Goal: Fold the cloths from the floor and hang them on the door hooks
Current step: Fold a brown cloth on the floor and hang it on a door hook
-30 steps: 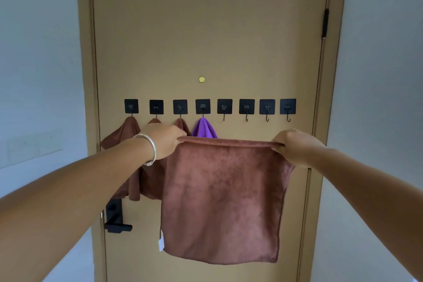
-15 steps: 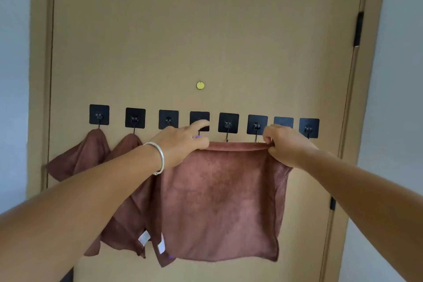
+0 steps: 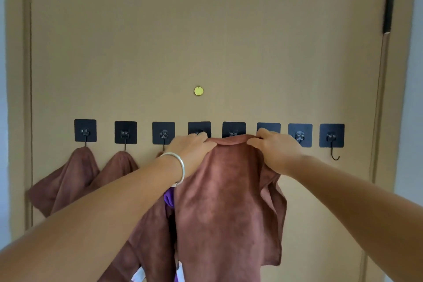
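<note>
Both hands — left hand [image 3: 192,147], right hand [image 3: 274,149] — pinch the brown cloth [image 3: 226,201] at the fifth hook [image 3: 234,130].

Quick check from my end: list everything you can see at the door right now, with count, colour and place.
door: one, tan, fills the view; black hinge at its right edge
peephole: one, brass, centre of door above the hooks
adhesive hooks: eight, black square pads, in a row across the door; the far right one hangs bare
hung brown cloths: at least two, on the leftmost hooks, a third partly hidden behind the arm
purple cloth: one, mostly hidden behind the left wrist
held brown cloth: one, top edge raised at the fifth hook
bracelet: one, silver, on the left wrist
left hand: gripping the cloth's top left
right hand: gripping its top right
</note>
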Tool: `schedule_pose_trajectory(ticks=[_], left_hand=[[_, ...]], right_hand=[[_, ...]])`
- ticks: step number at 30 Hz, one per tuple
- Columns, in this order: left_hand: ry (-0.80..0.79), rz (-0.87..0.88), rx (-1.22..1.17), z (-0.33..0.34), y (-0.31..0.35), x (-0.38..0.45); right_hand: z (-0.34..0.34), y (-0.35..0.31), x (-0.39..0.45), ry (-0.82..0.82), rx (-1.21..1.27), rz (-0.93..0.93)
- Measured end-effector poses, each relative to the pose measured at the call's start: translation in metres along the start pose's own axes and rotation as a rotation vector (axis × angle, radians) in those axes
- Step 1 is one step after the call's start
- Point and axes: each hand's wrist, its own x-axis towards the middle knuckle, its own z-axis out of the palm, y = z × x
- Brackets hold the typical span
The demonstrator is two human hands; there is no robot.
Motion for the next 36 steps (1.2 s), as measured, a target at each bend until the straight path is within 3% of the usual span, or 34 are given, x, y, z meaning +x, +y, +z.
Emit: schedule_pose_trajectory(ticks=[3,11,15,18,25,28,32,36], left_hand=[[-0.054,-0.083,-0.015,0.009,0.014,0.014],[-0.327,-0.221,-0.206,0.047,0.075,0.019],[-0.523,-0.173,-0.210,0.032,0.073,0.011],[-0.657,-0.101,-0.066,0.030,0.076,0.002],[-0.697,0.007,0.056,0.034,0.088,-0.014],[-0.596,-0.015,0.082,0.012,0.074,0.003],[-0.147,-0.110,0.093,-0.025,0.077,0.030],[0.007,0.042,-0.034,-0.019,0.119,0.050]], right_hand=[[0.015,-0.015,0.011,-0.056,-0.021,0.087],[0.069,-0.071,-0.010,-0.217,0.237,0.182],[0.070,-0.070,-0.016,-0.193,0.279,0.153],[0.069,-0.063,-0.023,-0.203,0.293,0.103],[0.080,-0.046,-0.057,-0.249,0.336,0.079],[0.074,-0.028,-0.064,-0.184,0.385,0.091],[0.066,-0.005,-0.079,-0.056,0.389,0.153],[0.065,0.019,-0.110,-0.067,0.328,0.252]])
